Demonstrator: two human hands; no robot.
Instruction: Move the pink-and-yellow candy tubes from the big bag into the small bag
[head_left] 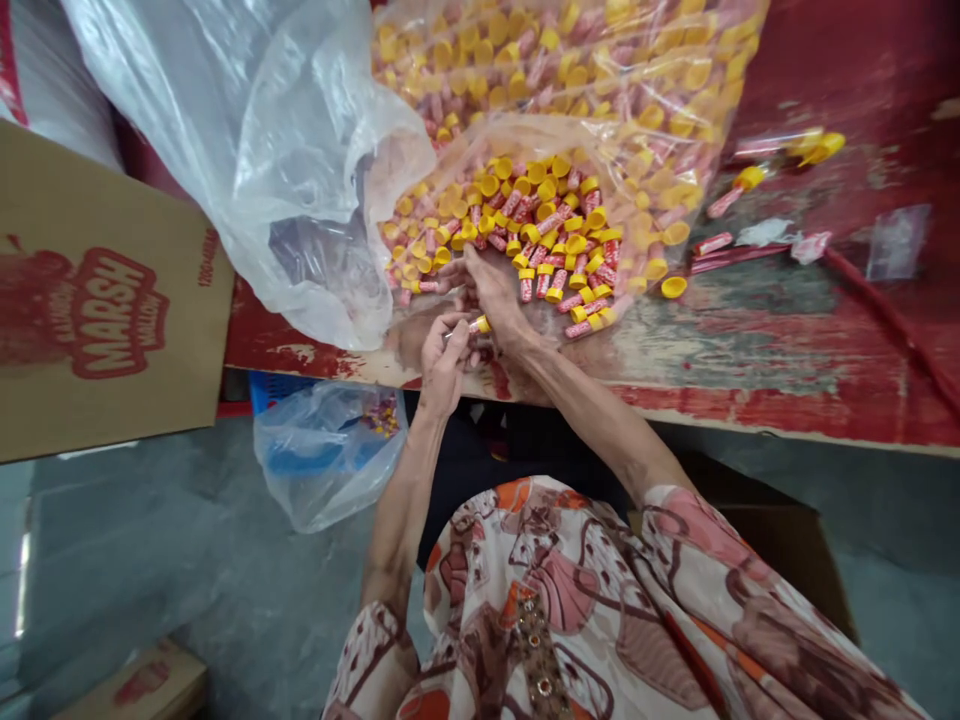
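A large clear plastic bag lies on the red worn table, full of small red-and-white tubes with yellow caps. From its open mouth a heap of these tubes spills toward the table's front edge. My left hand pinches one small yellow-capped tube between thumb and fingers. Just right of it, my right hand reaches to the near left side of the heap, its fingers partly spread; whether a tube lies under them is hidden.
Clear plastic drapes over the table's left part beside a cardboard box. Below the edge hangs a bag-lined blue basket. Loose tubes, a yellow cap and a small clear packet lie at right.
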